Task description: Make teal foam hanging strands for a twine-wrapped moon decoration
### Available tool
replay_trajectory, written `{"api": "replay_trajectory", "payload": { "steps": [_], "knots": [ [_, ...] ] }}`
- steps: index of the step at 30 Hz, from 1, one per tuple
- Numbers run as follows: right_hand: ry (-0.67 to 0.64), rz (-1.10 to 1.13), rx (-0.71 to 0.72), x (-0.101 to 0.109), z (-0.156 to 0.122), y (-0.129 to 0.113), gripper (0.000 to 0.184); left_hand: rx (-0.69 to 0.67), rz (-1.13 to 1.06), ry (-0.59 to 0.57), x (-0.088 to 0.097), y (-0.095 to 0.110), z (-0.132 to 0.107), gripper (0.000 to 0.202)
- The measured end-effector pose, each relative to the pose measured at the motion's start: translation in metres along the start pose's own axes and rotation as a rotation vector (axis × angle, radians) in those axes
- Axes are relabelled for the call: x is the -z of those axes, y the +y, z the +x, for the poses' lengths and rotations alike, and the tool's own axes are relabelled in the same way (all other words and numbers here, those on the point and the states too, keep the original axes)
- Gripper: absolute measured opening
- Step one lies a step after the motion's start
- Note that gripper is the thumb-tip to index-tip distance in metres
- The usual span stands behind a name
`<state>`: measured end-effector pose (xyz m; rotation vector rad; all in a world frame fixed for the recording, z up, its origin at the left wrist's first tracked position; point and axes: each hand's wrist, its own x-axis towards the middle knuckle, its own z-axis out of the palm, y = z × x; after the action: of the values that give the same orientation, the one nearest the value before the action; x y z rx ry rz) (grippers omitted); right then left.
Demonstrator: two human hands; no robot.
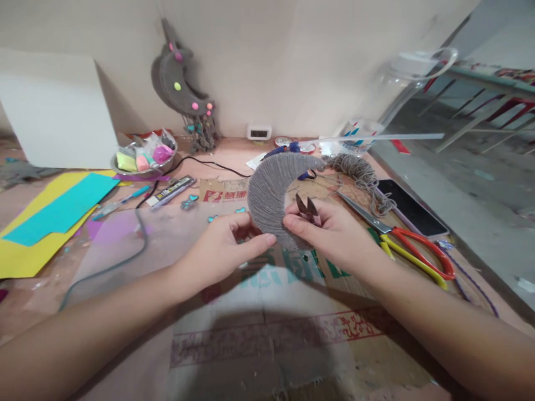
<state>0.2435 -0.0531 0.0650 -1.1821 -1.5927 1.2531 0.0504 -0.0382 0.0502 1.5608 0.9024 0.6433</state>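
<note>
A crescent moon wound in grey yarn (267, 189) is held upright between my hands above the table. My left hand (228, 239) grips its lower left edge, thumb across the front. At the lower right, my right hand (321, 225) pinches the moon between thumb and fingers. That same hand also keeps hold of small dark thread snips (308, 209), their two blades pointing up and apart. Behind the moon's upper tip lies a loose skein of grey yarn (355, 170). The fingertips behind the moon are hidden.
Large scissors with red and yellow handles (422, 253) and a phone (412, 209) lie at right. A bowl of coloured clay packets (144, 156), coloured sheets (62, 209) and a cable (144, 239) are at left. A finished grey moon (171, 83) hangs on the wall.
</note>
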Motion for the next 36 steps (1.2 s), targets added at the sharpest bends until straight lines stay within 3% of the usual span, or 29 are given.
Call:
{"api": "replay_trajectory", "payload": {
  "steps": [7,19,28,36],
  "knots": [
    [-0.086,0.221,-0.108,0.0,-0.001,0.005,0.029,-0.011,-0.042,0.002,-0.001,0.005,-0.006,0.022],
    [-0.119,0.469,-0.16,-0.005,-0.002,-0.001,0.031,-0.032,-0.03,0.013,-0.001,0.009,-0.01,0.02],
    [-0.052,0.314,-0.116,-0.005,-0.004,0.002,0.031,-0.004,-0.076,-0.001,-0.002,0.005,-0.007,0.022],
    [0.025,0.144,-0.059,-0.008,-0.007,-0.008,0.031,-0.028,-0.095,-0.017,0.001,0.016,-0.008,0.023]
  ]
}}
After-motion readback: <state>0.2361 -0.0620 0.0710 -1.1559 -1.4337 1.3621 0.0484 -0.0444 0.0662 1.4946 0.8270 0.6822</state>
